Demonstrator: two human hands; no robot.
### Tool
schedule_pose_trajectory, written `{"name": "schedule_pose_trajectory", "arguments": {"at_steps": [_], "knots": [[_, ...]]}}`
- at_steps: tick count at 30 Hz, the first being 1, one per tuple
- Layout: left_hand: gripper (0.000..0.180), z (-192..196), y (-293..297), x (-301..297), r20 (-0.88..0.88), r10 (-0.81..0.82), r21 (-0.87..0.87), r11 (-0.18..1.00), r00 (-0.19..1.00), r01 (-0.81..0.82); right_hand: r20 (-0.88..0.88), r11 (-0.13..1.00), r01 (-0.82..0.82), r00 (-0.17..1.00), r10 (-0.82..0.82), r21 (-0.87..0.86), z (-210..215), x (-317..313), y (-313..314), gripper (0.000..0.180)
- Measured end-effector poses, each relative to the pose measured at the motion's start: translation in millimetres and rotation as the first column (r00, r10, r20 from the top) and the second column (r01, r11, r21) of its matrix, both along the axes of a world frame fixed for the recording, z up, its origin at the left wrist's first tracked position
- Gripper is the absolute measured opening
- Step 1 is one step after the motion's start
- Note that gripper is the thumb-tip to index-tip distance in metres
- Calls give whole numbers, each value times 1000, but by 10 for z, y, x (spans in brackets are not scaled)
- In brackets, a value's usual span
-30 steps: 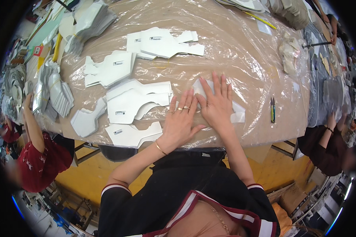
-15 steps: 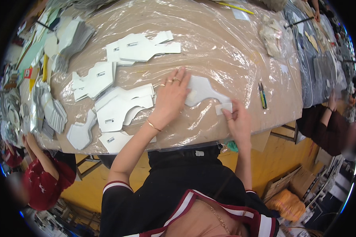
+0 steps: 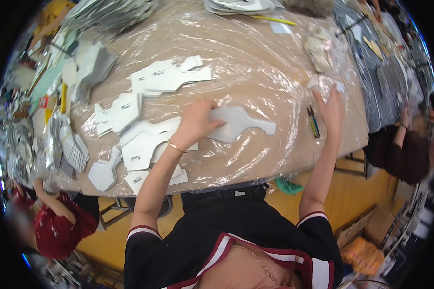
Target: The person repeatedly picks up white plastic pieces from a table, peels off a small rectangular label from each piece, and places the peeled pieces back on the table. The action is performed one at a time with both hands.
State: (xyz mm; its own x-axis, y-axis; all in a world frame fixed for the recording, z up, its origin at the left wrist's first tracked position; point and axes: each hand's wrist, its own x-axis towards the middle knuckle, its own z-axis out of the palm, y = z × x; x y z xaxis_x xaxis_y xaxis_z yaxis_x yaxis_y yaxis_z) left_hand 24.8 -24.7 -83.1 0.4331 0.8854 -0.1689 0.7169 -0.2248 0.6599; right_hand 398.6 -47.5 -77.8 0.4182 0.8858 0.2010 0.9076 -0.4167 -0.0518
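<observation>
A smooth pale grey cut piece (image 3: 238, 124) with a curved, narrowing end lies on the plastic-covered table before me. My left hand (image 3: 196, 121) grips its left end, with the thumb across its top and the fingers partly hidden. Out to the right, my right hand (image 3: 329, 107) reaches over the sheeting with thumb and fingers apart. A small whitish scrap (image 3: 313, 82) shows by its thumb tip; whether it sticks to the thumb is unclear. Beside its fingers lies a small pale square (image 3: 340, 86). Left of my left hand are stacked white cut pieces (image 3: 140, 149) with printed marks.
Dark slim snips (image 3: 313, 123) lie near my right wrist. Beyond are a crumpled clear bag (image 3: 319, 50) and a yellow stick (image 3: 275, 19). Grey stacks (image 3: 94, 67) crowd the left side. Co-workers stand at both sides, one in a red top (image 3: 60, 226).
My right hand has moved from the small white square by the grey piece to the far right. The grey piece has turned slightly; my left hand now has its thumb over it.
</observation>
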Motion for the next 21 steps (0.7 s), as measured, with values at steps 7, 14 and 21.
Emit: {"name": "schedule_pose_trajectory", "arguments": {"at_steps": [7,14,21], "knots": [[20,334,-520,-348,68,-143,396,912,987,105,-625,873,-411,618,477,261,88,-962,-291,48],[28,27,-1234,-683,-178,-220,776,568,959,274,-953,601,-796,236,188,-78,158,-1750,-500,52],[28,-63,-1813,-974,-64,145,904,426,987,-4,-956,563,-813,263,129,-148,293,-2273,-770,47]]}}
